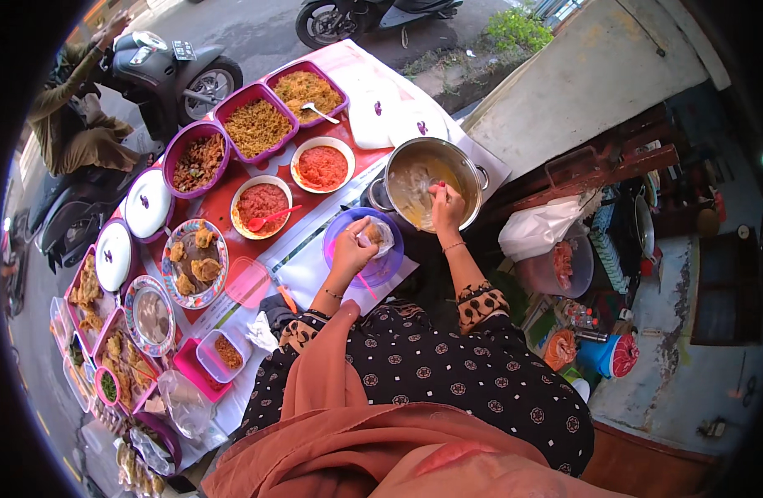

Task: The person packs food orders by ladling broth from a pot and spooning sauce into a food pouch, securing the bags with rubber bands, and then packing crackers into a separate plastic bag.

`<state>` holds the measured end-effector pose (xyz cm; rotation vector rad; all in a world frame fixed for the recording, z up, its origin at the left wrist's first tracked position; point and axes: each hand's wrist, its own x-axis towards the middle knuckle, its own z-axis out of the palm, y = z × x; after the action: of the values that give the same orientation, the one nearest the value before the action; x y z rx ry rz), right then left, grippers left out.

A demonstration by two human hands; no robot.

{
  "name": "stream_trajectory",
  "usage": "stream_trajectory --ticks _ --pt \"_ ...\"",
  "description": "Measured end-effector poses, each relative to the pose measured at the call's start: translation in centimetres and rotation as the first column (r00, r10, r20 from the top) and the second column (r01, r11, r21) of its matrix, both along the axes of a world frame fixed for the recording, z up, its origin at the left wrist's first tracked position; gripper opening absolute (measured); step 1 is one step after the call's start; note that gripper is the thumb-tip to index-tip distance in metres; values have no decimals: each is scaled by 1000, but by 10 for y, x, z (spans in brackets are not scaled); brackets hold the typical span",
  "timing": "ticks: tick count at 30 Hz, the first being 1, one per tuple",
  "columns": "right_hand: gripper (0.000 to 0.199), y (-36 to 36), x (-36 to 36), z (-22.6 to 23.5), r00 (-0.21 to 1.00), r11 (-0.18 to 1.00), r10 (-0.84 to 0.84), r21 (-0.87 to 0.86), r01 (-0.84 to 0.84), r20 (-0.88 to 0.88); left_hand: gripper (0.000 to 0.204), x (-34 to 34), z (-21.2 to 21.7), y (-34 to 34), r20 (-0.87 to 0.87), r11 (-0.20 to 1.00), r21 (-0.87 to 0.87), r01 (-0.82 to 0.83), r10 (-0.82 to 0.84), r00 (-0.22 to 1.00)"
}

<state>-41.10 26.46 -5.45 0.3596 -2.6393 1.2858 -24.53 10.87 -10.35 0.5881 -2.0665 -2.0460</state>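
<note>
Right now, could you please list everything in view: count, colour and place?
Table: 1, red-white, ahead
Pot: 1, silver, under right hand
Plastic bag: 1, clear, in left hand
Basin: 1, purple, under left hand
Sauce bowls: 2, white, centre
Square tubs: 2, purple, far side
Round tub: 1, purple, beside those
Patterned plates: 2, multicoloured, left half
Spoons: at least 2, red and white, in food
Lids: at least 4, white, outer edge
Fried food: many pieces, golden, left
Large bag: 1, white, right
Motorbikes: at least 2, dark, street
Other person: 1, brown clothes, far left
Other items: uncounted, mixed, edges
Left hand: 1, tan-black sleeve, holding plastic bag
Right hand: 1, same sleeve, over pot
</note>
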Motion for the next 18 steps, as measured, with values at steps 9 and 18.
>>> stream_trajectory --ticks 9,18 --pt "34 6 -8 -9 806 642 196 -694 325 558 63 -2 0 2 15 999 22 31 -32 999" --pt "33 35 12 9 785 451 331 -818 356 524 62 -2 0 1 -36 998 26 52 -51 998"
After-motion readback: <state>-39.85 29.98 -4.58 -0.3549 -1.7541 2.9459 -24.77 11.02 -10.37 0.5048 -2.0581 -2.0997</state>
